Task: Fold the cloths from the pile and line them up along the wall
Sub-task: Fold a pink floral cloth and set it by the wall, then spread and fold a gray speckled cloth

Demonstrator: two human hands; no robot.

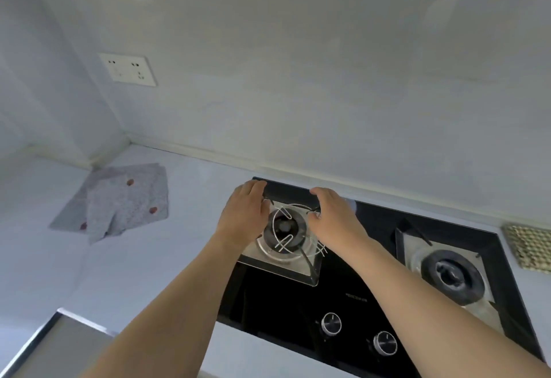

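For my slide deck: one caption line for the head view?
Both hands, left and right, reach over the stove's left burner; grey cloths lie untouched by the wall corner.

Both bare arms reach forward toward twelve o'clock. The left hand (244,213) sits at eleven o'clock and the right hand (334,216) at one o'clock, palms down. Their fingers curl a little and hold nothing.

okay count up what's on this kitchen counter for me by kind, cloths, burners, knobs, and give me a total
Grey speckled cloths, overlapping in the corner: 2 distinct, perhaps more underneath
Checked cloth at the right edge: 1
Burners: 2
Knobs: 2
Total: 7
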